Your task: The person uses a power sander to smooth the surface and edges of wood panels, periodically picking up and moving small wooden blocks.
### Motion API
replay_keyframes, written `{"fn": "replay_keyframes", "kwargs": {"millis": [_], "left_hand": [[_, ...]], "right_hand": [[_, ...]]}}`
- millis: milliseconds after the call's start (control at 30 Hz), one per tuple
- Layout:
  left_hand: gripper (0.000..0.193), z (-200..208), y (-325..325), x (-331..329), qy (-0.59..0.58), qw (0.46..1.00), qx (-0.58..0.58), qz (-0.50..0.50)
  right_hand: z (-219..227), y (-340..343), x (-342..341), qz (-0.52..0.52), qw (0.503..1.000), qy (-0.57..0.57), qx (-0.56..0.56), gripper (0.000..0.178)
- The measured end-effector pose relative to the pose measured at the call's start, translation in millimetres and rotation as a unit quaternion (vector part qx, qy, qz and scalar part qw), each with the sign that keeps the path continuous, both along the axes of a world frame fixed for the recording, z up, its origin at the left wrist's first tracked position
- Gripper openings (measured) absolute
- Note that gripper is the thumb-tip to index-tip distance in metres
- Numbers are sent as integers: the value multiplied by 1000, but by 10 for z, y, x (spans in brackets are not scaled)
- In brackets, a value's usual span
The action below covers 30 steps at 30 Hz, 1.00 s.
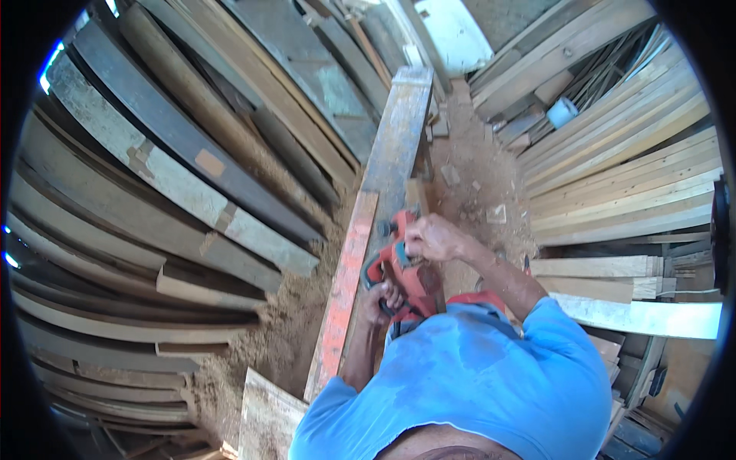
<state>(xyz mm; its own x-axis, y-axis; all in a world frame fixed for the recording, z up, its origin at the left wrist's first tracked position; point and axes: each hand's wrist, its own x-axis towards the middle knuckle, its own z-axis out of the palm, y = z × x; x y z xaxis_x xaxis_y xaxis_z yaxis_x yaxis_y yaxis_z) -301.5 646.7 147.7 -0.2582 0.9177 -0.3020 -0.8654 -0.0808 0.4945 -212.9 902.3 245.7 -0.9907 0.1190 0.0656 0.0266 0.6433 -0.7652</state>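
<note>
A red electric planer (416,280) with dark grips lies in front of my body, over a narrow plank bench (396,134). My left hand (381,302) is wrapped round its dark rear handle. Over the front part of the planer, my right hand (433,237) is closed with bent fingers. Just beyond the tool shows the end of a piece of wood (415,197); how far it runs beneath the planer is hidden. Along the left side of the bench runs a board with worn orange paint (346,295). The planer's underside cannot be seen.
Long boards (192,184) lean in dense rows on the left. Stacked pale lumber (621,192) fills the right, with a light blue container (562,113) nearby. Sawdust and wood scraps (497,214) cover the floor. A loose board (268,418) lies at lower left.
</note>
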Motion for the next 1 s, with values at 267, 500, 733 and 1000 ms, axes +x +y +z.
{"fn": "replay_keyframes", "kwargs": {"millis": [267, 500, 733, 1000], "left_hand": [[29, -47, -63, 21, -11, 1000, 6, -1], [19, 120, -315, 143, -21, 994, -5, 106], [20, -50, -771, 557, -12, 965, -44, 257], [8, 323, -600, 1391, -19, 878, -92, 469]], "right_hand": [[-107, -145, -50, -31, 996, -35, 78, 20], [1, 407, -151, 152, 985, -38, -72, 22], [-1145, 839, -419, -244, 951, -132, -137, 17], [-2852, 890, -1261, -284, 923, -167, -196, 15]]}}
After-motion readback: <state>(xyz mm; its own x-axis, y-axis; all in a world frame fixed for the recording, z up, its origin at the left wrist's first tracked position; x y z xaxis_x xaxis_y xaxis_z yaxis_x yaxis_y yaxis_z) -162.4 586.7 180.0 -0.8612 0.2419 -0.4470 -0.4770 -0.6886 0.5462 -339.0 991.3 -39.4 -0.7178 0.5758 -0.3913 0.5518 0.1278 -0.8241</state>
